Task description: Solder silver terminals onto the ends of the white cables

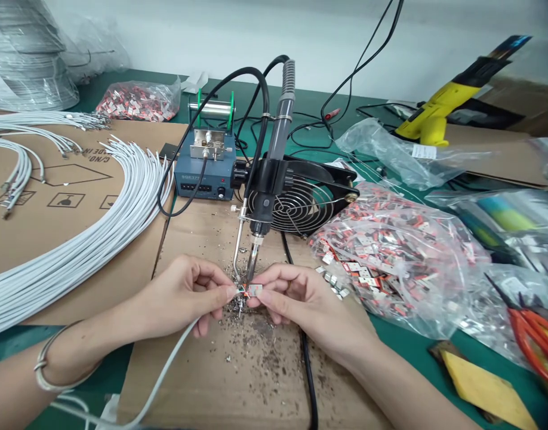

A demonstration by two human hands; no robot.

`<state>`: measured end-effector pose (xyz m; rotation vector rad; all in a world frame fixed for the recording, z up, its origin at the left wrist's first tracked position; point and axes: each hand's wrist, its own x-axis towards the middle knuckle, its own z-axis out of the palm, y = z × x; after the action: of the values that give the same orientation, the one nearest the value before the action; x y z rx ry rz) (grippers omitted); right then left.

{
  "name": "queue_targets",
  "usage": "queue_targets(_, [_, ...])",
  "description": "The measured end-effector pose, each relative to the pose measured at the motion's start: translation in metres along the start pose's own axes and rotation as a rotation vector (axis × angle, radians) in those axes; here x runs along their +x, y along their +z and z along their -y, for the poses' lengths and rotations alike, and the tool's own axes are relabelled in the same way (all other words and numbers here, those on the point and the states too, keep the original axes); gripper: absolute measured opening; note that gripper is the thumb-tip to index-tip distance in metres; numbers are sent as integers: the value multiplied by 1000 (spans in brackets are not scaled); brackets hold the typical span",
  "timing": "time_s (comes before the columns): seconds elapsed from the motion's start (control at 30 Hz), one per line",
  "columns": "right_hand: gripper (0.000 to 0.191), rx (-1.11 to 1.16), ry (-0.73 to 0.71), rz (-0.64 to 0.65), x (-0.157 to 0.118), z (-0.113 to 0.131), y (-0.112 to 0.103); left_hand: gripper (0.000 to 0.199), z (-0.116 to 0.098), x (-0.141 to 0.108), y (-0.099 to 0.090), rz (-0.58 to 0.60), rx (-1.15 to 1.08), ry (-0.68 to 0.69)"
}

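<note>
Two grips are showing in the head view: my left hand [184, 292] is pinching a white cable [178, 349], my right hand [296, 295] a small board [255, 290]; the soldering iron [265, 206] is standing just above my fingertips [230, 292]. Any slip could be causing burns or misalignment.

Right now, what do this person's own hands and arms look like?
The left hand and right hand are bare, without gloves. No sleeves show on the forearms. A thin, silvery-grey bracelet circles the left wrist.
</note>
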<state>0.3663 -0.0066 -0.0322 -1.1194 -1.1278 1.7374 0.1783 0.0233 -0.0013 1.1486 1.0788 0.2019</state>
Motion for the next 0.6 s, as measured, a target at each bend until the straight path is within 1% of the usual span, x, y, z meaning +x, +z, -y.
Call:
queue_targets(0.1, [20,1,3,3,0,0,0,38,-1,0,0,1,-10,0])
queue_targets(0.27, [21,-18,11,-7,-1,1,0,33,-1,2,0,-10,-11,-13])
queue_targets(0.43, [20,-21,15,-7,0,-1,-1,35,3,3,-3,21,-7,26])
queue_targets(0.6, [15,10,-9,11,1,0,-1,30,-1,1,-1,-1,1,-20])
